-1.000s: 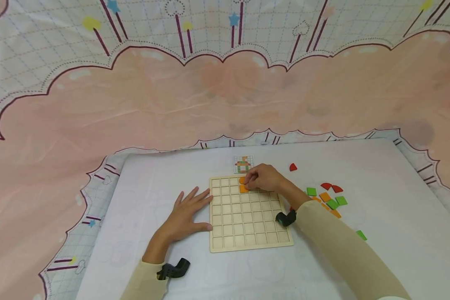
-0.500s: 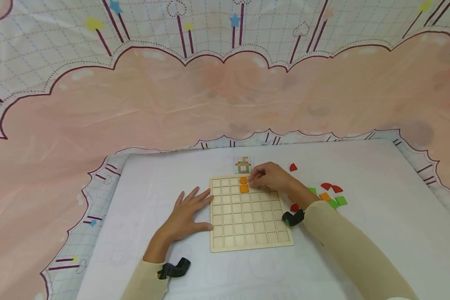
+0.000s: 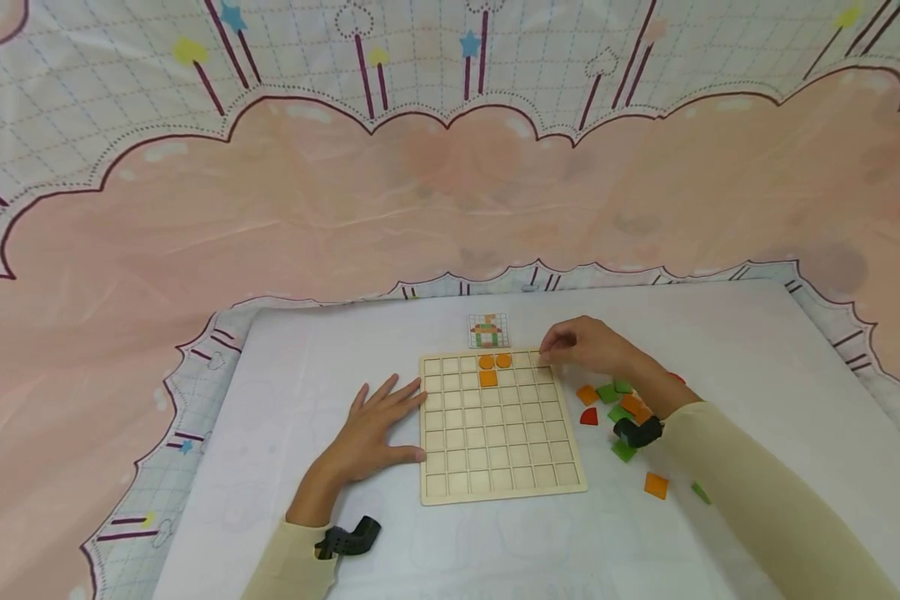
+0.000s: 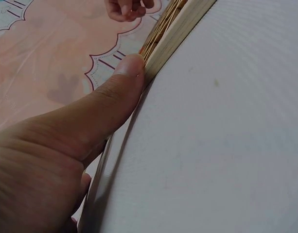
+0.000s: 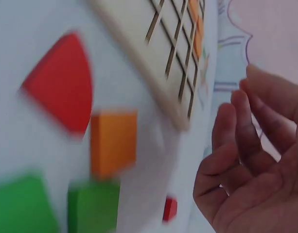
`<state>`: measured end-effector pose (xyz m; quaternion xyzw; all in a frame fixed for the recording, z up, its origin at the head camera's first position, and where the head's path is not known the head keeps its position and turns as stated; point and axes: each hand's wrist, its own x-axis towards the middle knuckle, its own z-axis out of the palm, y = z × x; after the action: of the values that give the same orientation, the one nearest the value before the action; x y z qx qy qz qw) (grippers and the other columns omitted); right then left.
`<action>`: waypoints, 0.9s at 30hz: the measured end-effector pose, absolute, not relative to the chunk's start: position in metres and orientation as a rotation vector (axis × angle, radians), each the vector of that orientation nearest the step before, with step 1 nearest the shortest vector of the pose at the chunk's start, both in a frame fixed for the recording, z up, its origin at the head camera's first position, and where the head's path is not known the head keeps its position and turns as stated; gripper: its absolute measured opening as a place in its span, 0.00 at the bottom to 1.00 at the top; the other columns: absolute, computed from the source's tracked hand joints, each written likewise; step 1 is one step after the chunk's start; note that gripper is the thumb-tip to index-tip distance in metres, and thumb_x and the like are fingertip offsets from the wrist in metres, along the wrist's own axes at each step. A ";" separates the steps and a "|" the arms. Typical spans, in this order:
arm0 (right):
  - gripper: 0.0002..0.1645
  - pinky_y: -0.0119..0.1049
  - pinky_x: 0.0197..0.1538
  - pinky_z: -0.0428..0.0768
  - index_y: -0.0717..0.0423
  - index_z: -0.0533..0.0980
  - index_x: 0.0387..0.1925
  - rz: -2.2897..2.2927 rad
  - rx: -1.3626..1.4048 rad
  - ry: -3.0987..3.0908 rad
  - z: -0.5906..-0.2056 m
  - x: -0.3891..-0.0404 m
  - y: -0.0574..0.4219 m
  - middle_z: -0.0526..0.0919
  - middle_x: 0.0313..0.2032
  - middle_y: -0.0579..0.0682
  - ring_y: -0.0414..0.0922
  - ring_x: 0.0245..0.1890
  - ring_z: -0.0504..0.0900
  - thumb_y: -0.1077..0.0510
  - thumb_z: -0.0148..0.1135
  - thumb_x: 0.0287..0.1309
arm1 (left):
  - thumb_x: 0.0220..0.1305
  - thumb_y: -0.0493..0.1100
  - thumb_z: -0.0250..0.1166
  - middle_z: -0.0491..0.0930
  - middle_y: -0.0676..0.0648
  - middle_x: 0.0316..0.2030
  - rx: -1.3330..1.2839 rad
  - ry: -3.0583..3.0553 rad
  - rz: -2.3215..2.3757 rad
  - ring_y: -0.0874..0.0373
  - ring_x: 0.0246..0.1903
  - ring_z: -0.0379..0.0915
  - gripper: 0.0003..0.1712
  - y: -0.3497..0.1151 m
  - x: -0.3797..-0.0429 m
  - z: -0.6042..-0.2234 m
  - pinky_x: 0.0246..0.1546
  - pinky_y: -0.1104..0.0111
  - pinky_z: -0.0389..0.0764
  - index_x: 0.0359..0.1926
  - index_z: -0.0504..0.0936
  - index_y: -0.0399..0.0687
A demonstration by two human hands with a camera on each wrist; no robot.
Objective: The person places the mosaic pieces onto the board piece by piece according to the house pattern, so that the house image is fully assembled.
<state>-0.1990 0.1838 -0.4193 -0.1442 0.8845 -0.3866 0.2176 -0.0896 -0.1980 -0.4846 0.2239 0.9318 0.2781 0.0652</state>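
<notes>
My left hand (image 3: 371, 433) lies with spread fingers along the left edge of a wooden grid board (image 3: 487, 437); its thumb presses the board's side in the left wrist view. In the top row sit two orange round tiles, a left one (image 3: 486, 362) and a right one (image 3: 503, 361). Under the left one is an orange square tile (image 3: 488, 378). Near the board's top right corner hovers my right hand (image 3: 588, 346), fingers loosely bent. The right wrist view shows nothing between its thumb (image 5: 275, 90) and fingers.
Several loose tiles lie right of the board, among them an orange square (image 3: 656, 486), a green tile (image 3: 624, 451) and a red quarter-round tile (image 3: 588, 416). Behind the board rests a small pattern card (image 3: 488, 331). A patterned cloth (image 3: 450, 200) hangs beyond the white table (image 3: 330, 342).
My right hand has let go of the second orange round tile in the top row and moved right, off toward the board's corner. The left hand has stayed put.
</notes>
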 end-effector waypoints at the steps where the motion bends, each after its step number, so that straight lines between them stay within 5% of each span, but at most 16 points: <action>1: 0.09 0.40 0.51 0.77 0.52 0.85 0.42 -1.044 -0.434 2.454 -0.419 -0.198 0.190 0.84 0.39 0.48 0.48 0.43 0.76 0.53 0.69 0.64 | 0.50 0.64 0.77 0.59 0.53 0.78 0.674 2.811 0.835 0.43 0.81 0.42 0.54 -0.198 -0.089 -0.485 0.77 0.37 0.34 0.75 0.68 0.55; 18: 0.08 0.38 0.46 0.80 0.45 0.86 0.39 -0.707 -0.466 2.556 -0.421 -0.181 0.266 0.86 0.36 0.42 0.45 0.41 0.79 0.47 0.70 0.62 | 0.51 0.64 0.76 0.59 0.53 0.79 0.670 2.810 0.822 0.43 0.81 0.42 0.53 -0.198 -0.089 -0.483 0.77 0.38 0.35 0.75 0.68 0.55; 27: 0.06 0.47 0.52 0.82 0.44 0.86 0.39 -0.639 -0.436 2.574 -0.426 -0.178 0.285 0.85 0.37 0.42 0.46 0.44 0.79 0.50 0.71 0.62 | 0.51 0.64 0.76 0.59 0.53 0.79 0.672 2.803 0.841 0.44 0.81 0.42 0.53 -0.197 -0.088 -0.483 0.77 0.38 0.34 0.75 0.68 0.55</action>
<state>-0.1780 0.2852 -0.4263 -0.1582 0.9331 -0.2318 0.2249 -0.0885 -0.1973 -0.4830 0.2232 0.9313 0.2796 0.0694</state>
